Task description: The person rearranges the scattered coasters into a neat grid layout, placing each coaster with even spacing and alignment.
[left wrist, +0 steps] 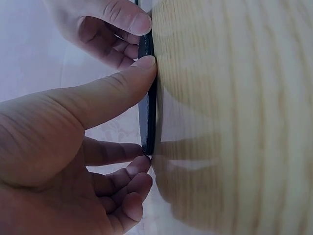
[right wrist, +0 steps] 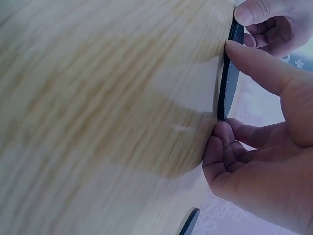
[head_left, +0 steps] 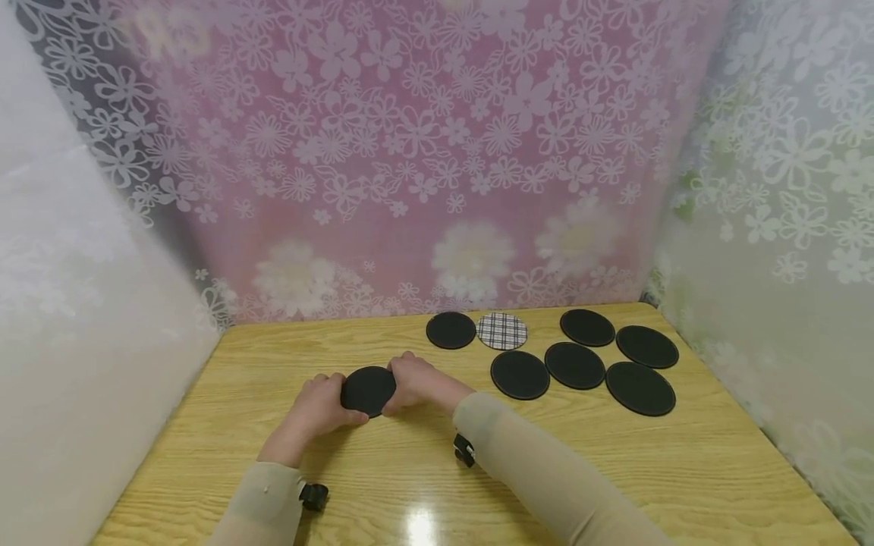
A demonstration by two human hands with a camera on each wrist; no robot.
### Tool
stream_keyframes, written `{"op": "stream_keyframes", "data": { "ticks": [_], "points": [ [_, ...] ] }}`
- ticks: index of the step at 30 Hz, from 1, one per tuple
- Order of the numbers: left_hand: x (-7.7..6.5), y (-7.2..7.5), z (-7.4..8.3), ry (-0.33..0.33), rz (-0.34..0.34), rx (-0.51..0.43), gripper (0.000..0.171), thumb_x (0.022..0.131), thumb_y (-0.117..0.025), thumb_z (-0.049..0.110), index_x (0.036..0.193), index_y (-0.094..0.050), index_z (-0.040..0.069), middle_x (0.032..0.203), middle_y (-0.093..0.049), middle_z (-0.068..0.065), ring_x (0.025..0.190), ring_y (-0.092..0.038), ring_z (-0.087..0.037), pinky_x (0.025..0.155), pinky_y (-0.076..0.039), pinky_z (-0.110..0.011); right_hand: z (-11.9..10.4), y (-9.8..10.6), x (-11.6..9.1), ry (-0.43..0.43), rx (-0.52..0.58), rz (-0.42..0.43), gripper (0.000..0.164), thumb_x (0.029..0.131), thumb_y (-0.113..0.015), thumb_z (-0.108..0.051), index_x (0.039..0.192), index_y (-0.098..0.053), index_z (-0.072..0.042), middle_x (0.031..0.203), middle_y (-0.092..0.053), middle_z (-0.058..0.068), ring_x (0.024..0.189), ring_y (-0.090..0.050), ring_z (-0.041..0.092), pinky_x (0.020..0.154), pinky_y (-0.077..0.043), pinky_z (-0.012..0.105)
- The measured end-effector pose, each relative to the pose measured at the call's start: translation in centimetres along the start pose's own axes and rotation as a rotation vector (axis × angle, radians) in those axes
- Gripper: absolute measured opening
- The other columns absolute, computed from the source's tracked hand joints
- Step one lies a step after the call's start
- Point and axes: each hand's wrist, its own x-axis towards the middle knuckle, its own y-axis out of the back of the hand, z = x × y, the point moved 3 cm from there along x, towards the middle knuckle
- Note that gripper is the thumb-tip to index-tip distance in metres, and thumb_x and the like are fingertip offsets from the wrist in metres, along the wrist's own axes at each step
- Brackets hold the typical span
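Note:
Both hands hold a round black coaster [head_left: 369, 391] with a stitched rim, low at the wooden tabletop, left of the middle. My left hand [head_left: 319, 406] grips its left side, thumb on the near edge and fingers around the far side. On the opposite side my right hand [head_left: 415, 381] pinches the rim between thumb and fingers. In the left wrist view the coaster [left wrist: 145, 105] appears edge-on, with the left thumb [left wrist: 124, 85] against it. The right wrist view shows the same coaster [right wrist: 228, 90] between both hands; whether it is a single layer cannot be told.
At the back lie a black coaster [head_left: 451, 331] and a plaid coaster [head_left: 501, 331], side by side. Several more black coasters [head_left: 575, 365] lie flat on the right of the table [head_left: 423, 470]. Flowered curtains [head_left: 423, 152] enclose the back and sides.

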Motion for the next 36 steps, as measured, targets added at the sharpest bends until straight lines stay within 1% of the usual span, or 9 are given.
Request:
{"op": "stream_keyframes", "data": {
  "ticks": [6, 13, 19, 22, 24, 29, 32, 36],
  "points": [
    [0.0, 0.0, 0.0, -0.001, -0.006, 0.010, 0.089, 0.084, -0.099, 0.044, 0.140, -0.061, -0.015, 0.126, -0.065, -0.030, 0.119, -0.063, -0.049, 0.104, -0.052, -0.062, 0.1, 0.0, -0.2, 0.006, -0.012, -0.008, 0.077, 0.087, -0.097, -0.038, 0.147, -0.064, -0.002, 0.136, -0.062, 0.013, 0.123, -0.063, 0.027, 0.108, -0.053, 0.038],
    [-0.1, 0.0, -0.1, -0.007, 0.000, 0.023, 0.090, 0.084, -0.099, 0.045, 0.141, -0.061, -0.014, 0.125, -0.066, -0.030, 0.118, -0.063, -0.049, 0.104, -0.052, -0.063, -0.1, 0.1, -0.4, -0.002, -0.007, -0.016, 0.078, 0.088, -0.096, -0.038, 0.149, -0.063, -0.002, 0.139, -0.061, 0.014, 0.126, -0.062, 0.028, 0.110, -0.052, 0.039],
    [-0.1, 0.3, -0.3, -0.006, -0.015, 0.009, 0.096, 0.085, -0.098, 0.047, 0.147, -0.057, -0.014, 0.132, -0.065, -0.032, 0.123, -0.062, -0.050, 0.106, -0.051, -0.065, 0.5, 0.2, -0.5, 0.031, 0.061, -0.016, 0.080, 0.087, -0.098, -0.036, 0.150, -0.062, -0.001, 0.138, -0.061, 0.014, 0.120, -0.064, 0.024, 0.107, -0.054, 0.038],
    [-0.3, 0.5, -0.4, -0.006, -0.012, 0.011, 0.098, 0.085, -0.097, 0.048, 0.151, -0.056, -0.013, 0.134, -0.063, -0.033, 0.124, -0.061, -0.052, 0.106, -0.050, -0.067, 0.9, 0.4, -0.7, 0.048, 0.116, -0.030, 0.084, 0.088, -0.097, -0.035, 0.154, -0.058, 0.000, 0.141, -0.060, 0.015, 0.123, -0.064, 0.024, 0.108, -0.053, 0.039],
    [-0.3, 0.7, -0.5, -0.005, 0.002, 0.017, 0.097, 0.087, -0.095, 0.049, 0.152, -0.056, -0.012, 0.137, -0.062, -0.034, 0.126, -0.060, -0.053, 0.105, -0.048, -0.070, 1.1, 0.5, -0.9, 0.055, 0.138, -0.034, 0.087, 0.090, -0.096, -0.035, 0.157, -0.055, 0.001, 0.143, -0.059, 0.016, 0.125, -0.064, 0.025, 0.109, -0.053, 0.041],
    [-0.4, 1.3, -0.4, 0.020, 0.044, 0.002, 0.092, 0.093, -0.089, 0.050, 0.157, -0.054, -0.007, 0.149, -0.055, -0.036, 0.136, -0.051, -0.059, 0.108, -0.041, -0.077, 1.7, 1.0, -1.4, 0.065, 0.127, -0.014, 0.092, 0.091, -0.095, -0.036, 0.163, -0.049, 0.000, 0.152, -0.059, 0.016, 0.139, -0.059, 0.030, 0.117, -0.048, 0.044],
    [-0.5, 1.6, 0.0, 0.036, 0.057, -0.018, 0.090, 0.096, -0.087, 0.048, 0.159, -0.051, -0.006, 0.156, -0.051, -0.036, 0.143, -0.044, -0.061, 0.112, -0.036, -0.080, 2.5, 1.4, -1.7, 0.070, 0.114, 0.000, 0.095, 0.092, -0.094, -0.038, 0.165, -0.046, -0.001, 0.159, -0.055, 0.017, 0.149, -0.052, 0.033, 0.122, -0.043, 0.047],
    [-0.4, 1.7, 0.7, 0.025, 0.057, -0.019, 0.091, 0.099, -0.084, 0.048, 0.162, -0.047, -0.006, 0.162, -0.045, -0.036, 0.148, -0.039, -0.063, 0.113, -0.033, -0.082, 3.7, 2.1, -2.1, 0.051, 0.085, 0.033, 0.098, 0.094, -0.092, -0.042, 0.169, -0.042, -0.003, 0.170, -0.044, 0.021, 0.159, -0.040, 0.039, 0.125, -0.039, 0.053]
  ]
}}
